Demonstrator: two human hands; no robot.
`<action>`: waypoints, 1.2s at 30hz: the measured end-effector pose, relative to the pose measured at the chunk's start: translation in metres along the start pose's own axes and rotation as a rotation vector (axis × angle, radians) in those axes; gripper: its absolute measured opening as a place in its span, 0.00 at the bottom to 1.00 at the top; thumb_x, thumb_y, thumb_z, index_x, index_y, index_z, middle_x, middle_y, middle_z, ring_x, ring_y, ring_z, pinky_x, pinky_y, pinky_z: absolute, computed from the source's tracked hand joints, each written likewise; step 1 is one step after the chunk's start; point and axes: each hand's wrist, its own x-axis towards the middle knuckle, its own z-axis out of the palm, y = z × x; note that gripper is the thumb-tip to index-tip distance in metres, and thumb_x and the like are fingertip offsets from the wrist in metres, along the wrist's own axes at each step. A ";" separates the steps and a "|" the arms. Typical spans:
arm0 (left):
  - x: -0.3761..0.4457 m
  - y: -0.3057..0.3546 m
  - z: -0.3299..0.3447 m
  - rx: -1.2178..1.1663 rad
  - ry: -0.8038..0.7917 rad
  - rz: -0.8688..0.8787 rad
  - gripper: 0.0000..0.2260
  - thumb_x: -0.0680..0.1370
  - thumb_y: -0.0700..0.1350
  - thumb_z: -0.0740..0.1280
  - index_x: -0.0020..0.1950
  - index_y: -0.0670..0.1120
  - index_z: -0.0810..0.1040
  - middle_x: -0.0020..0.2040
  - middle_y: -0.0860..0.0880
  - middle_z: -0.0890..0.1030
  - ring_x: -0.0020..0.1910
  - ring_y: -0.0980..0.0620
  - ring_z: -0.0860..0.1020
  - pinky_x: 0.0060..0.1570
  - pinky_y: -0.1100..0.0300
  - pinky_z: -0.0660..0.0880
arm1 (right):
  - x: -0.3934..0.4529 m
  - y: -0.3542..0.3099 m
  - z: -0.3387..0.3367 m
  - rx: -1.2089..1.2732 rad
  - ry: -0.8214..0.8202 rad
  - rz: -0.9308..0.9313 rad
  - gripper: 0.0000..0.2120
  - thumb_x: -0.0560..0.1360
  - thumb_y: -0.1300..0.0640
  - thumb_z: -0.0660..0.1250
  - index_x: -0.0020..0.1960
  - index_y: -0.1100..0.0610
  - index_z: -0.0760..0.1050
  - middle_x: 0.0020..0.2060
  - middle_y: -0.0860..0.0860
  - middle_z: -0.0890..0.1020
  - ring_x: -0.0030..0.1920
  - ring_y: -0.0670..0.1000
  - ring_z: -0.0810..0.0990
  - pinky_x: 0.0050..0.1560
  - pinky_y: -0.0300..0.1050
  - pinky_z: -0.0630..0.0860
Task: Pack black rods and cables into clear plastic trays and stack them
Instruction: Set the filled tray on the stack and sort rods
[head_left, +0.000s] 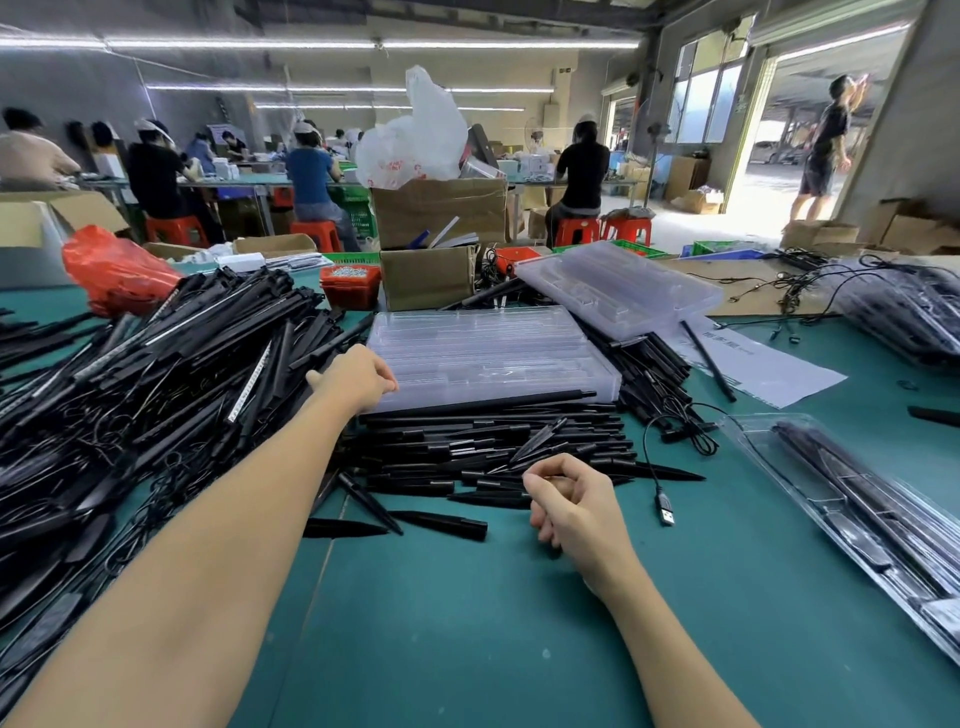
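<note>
A stack of trays (488, 353) sits mid-table (467, 623), with a second stack (618, 286) behind it to the right. Loose rods (488, 447) lie just before the first stack. A large rod heap (145, 384) fills the left edge; a packed tray (852, 509) lies along the right edge.

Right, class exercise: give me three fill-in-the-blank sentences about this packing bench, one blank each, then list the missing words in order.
1. The left hand grips the near corner of a stack of empty clear ____.
2. The table top under the loose black rods is ____ in colour.
3. The cable lying to the right of the right hand ends in a ____ plug.

Missing words: trays; green; USB
</note>
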 end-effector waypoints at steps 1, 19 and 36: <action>0.001 0.001 0.000 0.005 -0.008 -0.002 0.08 0.80 0.45 0.70 0.42 0.52 0.84 0.52 0.51 0.84 0.51 0.46 0.75 0.66 0.41 0.56 | 0.000 0.001 0.000 0.004 -0.002 -0.003 0.03 0.78 0.61 0.68 0.45 0.58 0.79 0.26 0.53 0.78 0.25 0.47 0.73 0.25 0.36 0.69; 0.010 0.008 0.007 0.619 0.172 0.399 0.10 0.78 0.33 0.59 0.56 0.43 0.70 0.48 0.47 0.75 0.50 0.43 0.74 0.49 0.49 0.70 | 0.000 0.000 0.000 0.088 0.019 -0.009 0.11 0.72 0.50 0.70 0.46 0.59 0.78 0.26 0.54 0.78 0.25 0.49 0.72 0.25 0.36 0.69; 0.010 0.017 -0.006 0.800 0.011 0.524 0.05 0.83 0.42 0.61 0.55 0.44 0.74 0.54 0.45 0.75 0.53 0.44 0.75 0.47 0.53 0.71 | -0.003 -0.005 0.003 -0.014 0.007 -0.052 0.09 0.77 0.54 0.72 0.46 0.60 0.78 0.26 0.56 0.76 0.24 0.48 0.73 0.27 0.39 0.70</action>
